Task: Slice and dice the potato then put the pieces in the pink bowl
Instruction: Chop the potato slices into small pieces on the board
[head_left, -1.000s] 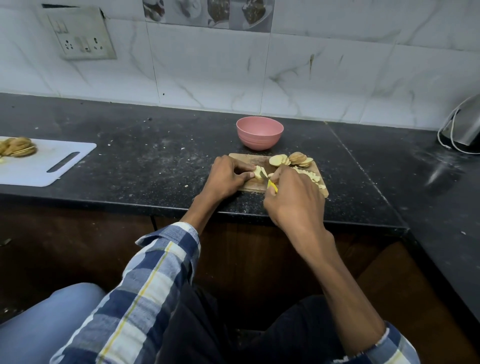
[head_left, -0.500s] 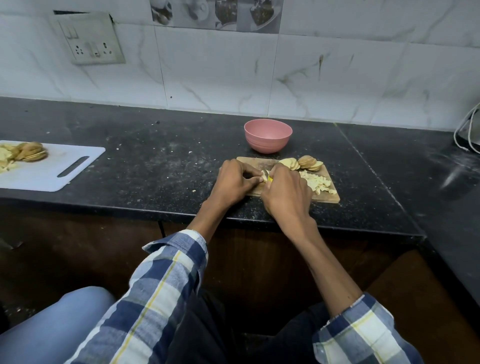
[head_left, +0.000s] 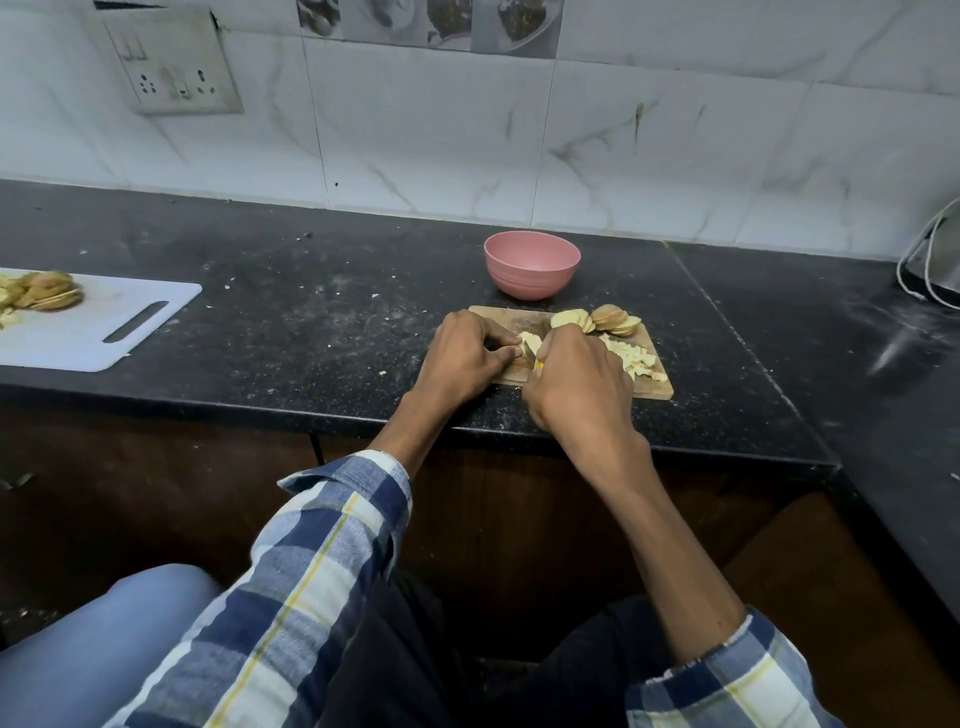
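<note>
Potato dice (head_left: 631, 358) outside pink bowl (head_left: 531, 264)

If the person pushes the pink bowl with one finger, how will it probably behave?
The pink bowl looks empty and thin-walled, so it is probably light and would slide easily on the smooth black counter. Its base looks narrower than its rim, so a push near the rim might tip it.

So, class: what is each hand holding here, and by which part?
The right hand grips a knife by its yellow handle. The left hand pinches the potato slices being cut at their left end, on the wooden board.
</note>
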